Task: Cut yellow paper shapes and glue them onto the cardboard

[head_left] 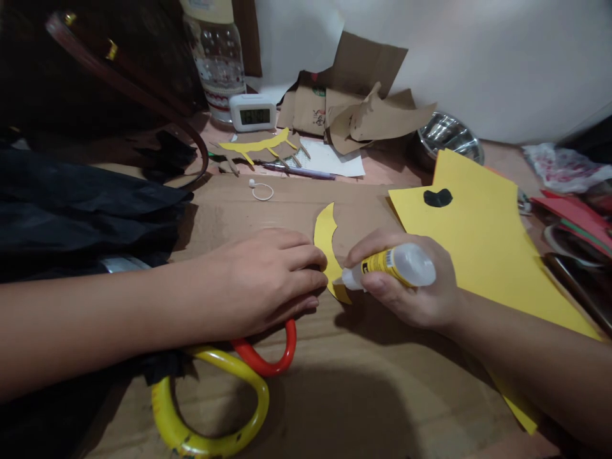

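Note:
My right hand (411, 287) is closed around a small glue bottle (392, 266) with a yellow label, its nozzle pointing left at a curved yellow paper cut-out (325, 239). The cut-out lies on a sheet of brown cardboard (363, 395). My left hand (262, 277) rests palm down with its fingers close together, the fingertips pressing on the left edge of the cut-out. Under that hand lie scissors with a red handle loop (268, 363) and a yellow handle loop (210, 414); their blades are hidden.
A large yellow sheet (482, 236) with a black oval lies at the right. Torn brown paper (363, 108), a small digital clock (253, 113), a bottle (217, 57), a metal bowl (449, 137), a pen (296, 171) and another yellow cut-out (258, 145) sit behind. Black fabric (81, 204) covers the left.

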The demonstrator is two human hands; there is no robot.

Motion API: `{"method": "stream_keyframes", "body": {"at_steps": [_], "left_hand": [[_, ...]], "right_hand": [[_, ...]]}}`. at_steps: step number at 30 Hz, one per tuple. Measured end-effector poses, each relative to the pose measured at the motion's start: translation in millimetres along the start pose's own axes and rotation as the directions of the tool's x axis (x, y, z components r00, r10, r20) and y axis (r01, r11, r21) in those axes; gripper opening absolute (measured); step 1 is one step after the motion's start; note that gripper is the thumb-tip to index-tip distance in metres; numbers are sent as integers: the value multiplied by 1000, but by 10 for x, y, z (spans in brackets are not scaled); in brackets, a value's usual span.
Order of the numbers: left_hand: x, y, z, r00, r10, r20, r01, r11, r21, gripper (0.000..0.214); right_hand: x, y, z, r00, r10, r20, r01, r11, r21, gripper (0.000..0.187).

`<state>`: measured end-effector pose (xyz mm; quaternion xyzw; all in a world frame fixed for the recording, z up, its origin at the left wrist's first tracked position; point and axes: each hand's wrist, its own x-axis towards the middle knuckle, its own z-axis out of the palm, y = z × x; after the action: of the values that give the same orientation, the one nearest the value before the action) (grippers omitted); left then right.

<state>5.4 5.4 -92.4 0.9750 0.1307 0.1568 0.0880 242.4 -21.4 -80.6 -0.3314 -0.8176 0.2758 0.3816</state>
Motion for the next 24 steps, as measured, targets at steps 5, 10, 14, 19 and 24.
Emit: {"method": "stream_keyframes", "body": {"at_steps": [5, 10, 14, 19, 24], "left_hand": [[8, -3, -1, 1000, 0, 4, 0, 1000, 5, 27], [9, 4, -6, 1000, -3, 3, 3, 1000, 0, 24], [8, 5, -8, 1000, -5, 1, 5, 1000, 3, 23], [3, 3, -2, 1000, -6, -1, 6, 1000, 7, 25], [-4, 4, 0, 1000, -7, -7, 7, 1000, 18, 25]], "right_hand": [[-43, 29, 6, 1000, -11, -15, 11, 1000, -5, 11], [-94, 37, 16, 998, -56, 25, 58, 994, -91, 22], [-101, 38, 2, 997, -51, 56, 55, 996, -75, 24], [-94, 25, -51, 999, 22, 46, -24, 999, 45, 19], [-85, 38, -31, 1000, 11, -21, -10, 999, 36, 12]]}}
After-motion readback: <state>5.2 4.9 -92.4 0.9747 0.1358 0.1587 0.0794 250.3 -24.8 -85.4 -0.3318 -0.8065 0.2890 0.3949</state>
